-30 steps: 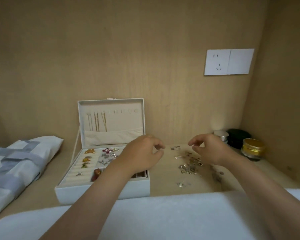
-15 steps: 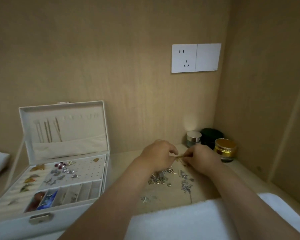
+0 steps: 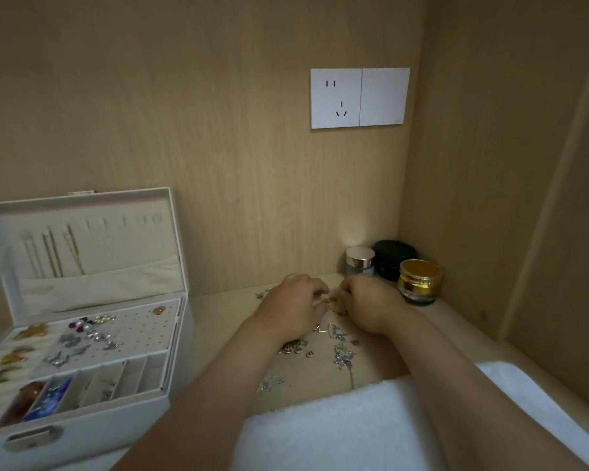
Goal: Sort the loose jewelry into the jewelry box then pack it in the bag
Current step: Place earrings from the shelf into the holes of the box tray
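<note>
Head view. A pale wooden table (image 3: pixel 218 317) sits in a tan wood-panelled alcove, with a white double wall socket (image 3: pixel 359 97) on the back panel at upper right of centre. At lower left stands an open white rectangular jewelry box (image 3: pixel 92 433), its lid (image 3: pixel 92 239) upright; earrings and coloured pieces lie in its tray and front compartments.

At centre, the left hand (image 3: pixel 295 309) and right hand (image 3: pixel 371 305) meet knuckles-up, forearms entering from the bottom edge. The curled fingers of both pinch a small gold-coloured piece (image 3: pixel 334 302) between them, just above the table. Scattered silver loose jewelry (image 3: pixel 340 348) lies directly below and in front of the hands, well apart from the box.

Three jars crowd the right rear corner: a silver-lidded glass jar (image 3: pixel 360 261), a dark green round jar (image 3: pixel 393 258) and a gold-lidded jar (image 3: pixel 420 280), near the right hand. A white folded cloth (image 3: pixel 337 430) borders the near edge. Bare table separates hands and box.
</note>
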